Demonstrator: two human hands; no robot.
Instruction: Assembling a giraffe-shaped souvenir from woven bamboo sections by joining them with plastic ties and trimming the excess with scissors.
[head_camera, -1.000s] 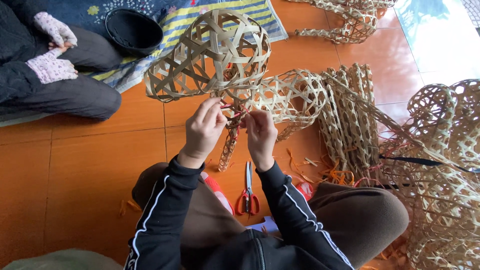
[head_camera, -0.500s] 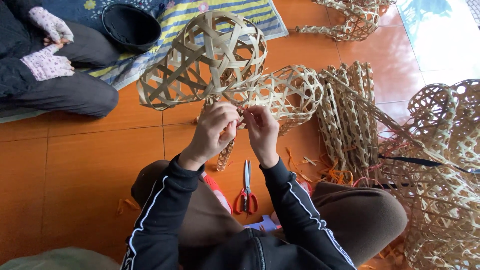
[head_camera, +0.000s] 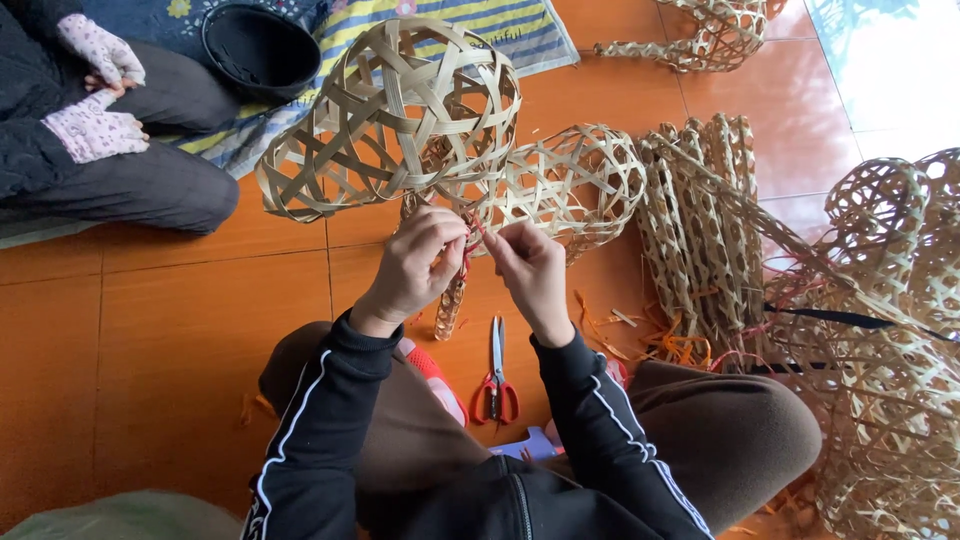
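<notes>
Floor (head_camera: 150, 330) was orange tile, and we sat on it with knees spread. Baskets came next in size: a heap of woven cane ones (head_camera: 890, 340) lay at our right, a flattened stack (head_camera: 700, 230) leaned just beside it, and a rounder basket (head_camera: 575, 185) lay on the floor behind our hands. The open-weave basket (head_camera: 390, 110) we worked on hung raised above the floor in front of us, dome up, its narrow neck pointing down into our fingers. A second person (head_camera: 90, 130) sat at far left in dark clothes with pale gloves, near a black bowl (head_camera: 260, 50) on a striped mat (head_camera: 500, 30).

Our left hand (head_camera: 420, 265) was clenched around the basket's neck and pinched a red strip (head_camera: 466, 250) there. Our right hand (head_camera: 530, 270) was pinched on the same strip, touching the left. Red-handled scissors (head_camera: 496, 370) lay shut on the floor between our knees, well clear of both hands. Orange scraps (head_camera: 680, 345) were scattered near our right knee.

Risks, as we judged them: the strip looked thin, so a hard pull could snap it or let the binding slip loose. The basket seemed held only at the neck, so it could tip or twist and crack a cane. Split cane ends near the fingers could prick. Scissors sat close to our leg, and a shift of the knee could catch them.
</notes>
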